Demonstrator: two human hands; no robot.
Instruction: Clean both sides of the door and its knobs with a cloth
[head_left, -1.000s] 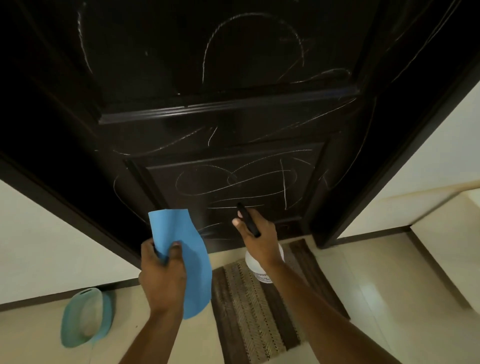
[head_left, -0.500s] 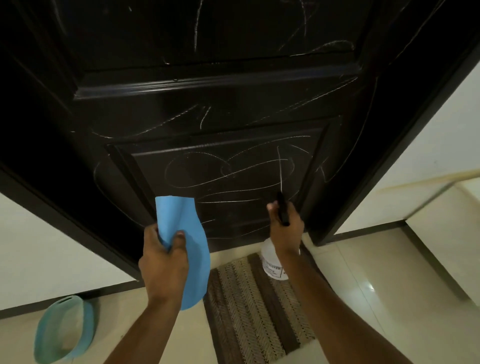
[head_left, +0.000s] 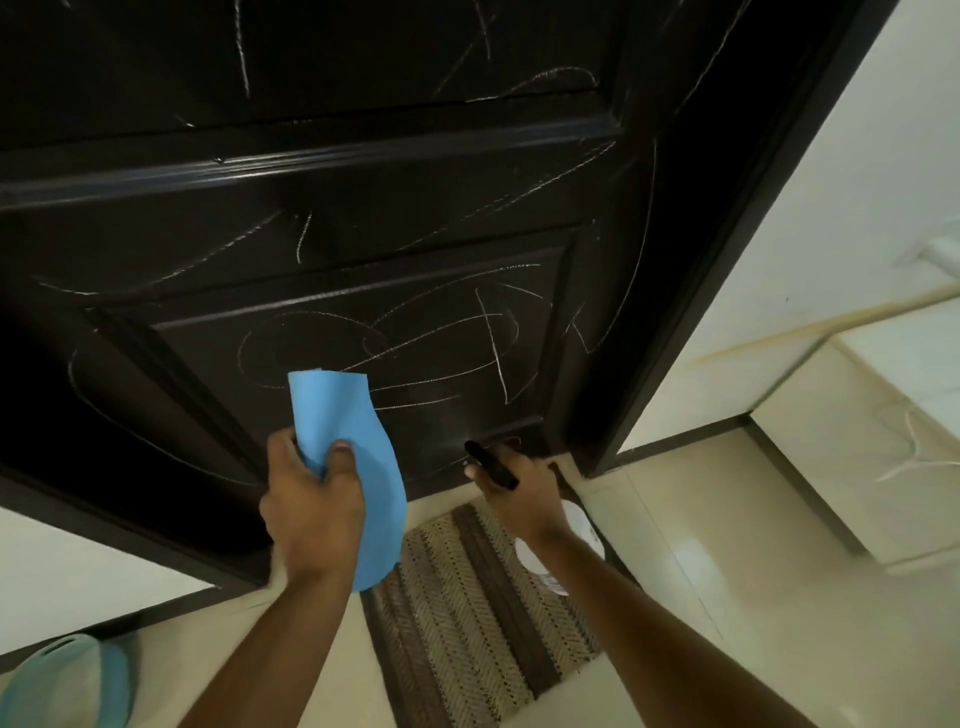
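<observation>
A dark panelled door (head_left: 363, 218) fills the upper view, covered in thin white scribble lines. My left hand (head_left: 311, 504) grips a light blue cloth (head_left: 358, 467) held up in front of the door's lower panel. My right hand (head_left: 519, 493) holds a white spray bottle (head_left: 571, 540) with a black nozzle (head_left: 491, 465) pointing at the door's bottom rail, low near the right edge. No knob is in view.
A striped brown doormat (head_left: 478, 613) lies on the tiled floor at the door's foot. A teal basin (head_left: 62, 680) sits at the bottom left by the white wall. The dark door frame (head_left: 737, 249) and a pale low ledge (head_left: 857, 441) stand to the right.
My right hand with the spray bottle swung right, then dropped lower toward the door's bottom edge. The view shifted down the door. My left hand keeps the cloth raised.
</observation>
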